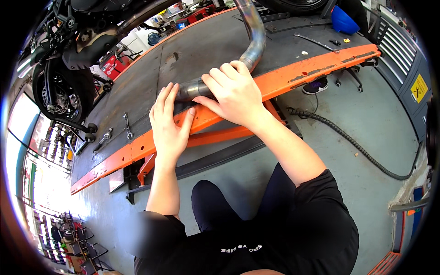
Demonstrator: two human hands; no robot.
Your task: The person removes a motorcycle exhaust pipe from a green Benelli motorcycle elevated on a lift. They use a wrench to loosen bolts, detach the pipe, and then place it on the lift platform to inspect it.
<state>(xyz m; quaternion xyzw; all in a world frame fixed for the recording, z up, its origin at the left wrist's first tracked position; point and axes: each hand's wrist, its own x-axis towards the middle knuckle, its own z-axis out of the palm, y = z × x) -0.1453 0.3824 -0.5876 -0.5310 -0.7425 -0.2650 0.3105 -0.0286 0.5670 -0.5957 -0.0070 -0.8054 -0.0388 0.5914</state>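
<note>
A bent metal exhaust pipe (258, 44) with blue and bronze heat tint lies over the edge of a dark lift table (137, 87) with an orange rim (316, 68). My right hand (234, 95) is closed over the pipe near its straight grey end, fingers on top and thumb along the near side. Beside that end is my left hand (167, 124), its fingers stretched out and its thumb spread apart. Those fingertips reach the pipe's left end and seem to touch it. My right palm hides part of the pipe.
A motorcycle (68, 59) stands at the far left. Two tools, a wrench (128, 126) and a ratchet (104, 139), lie left of my hands; a long wrench (316, 42) lies right. A blue container (344, 21) and a coiled black hose (348, 135) are to the right.
</note>
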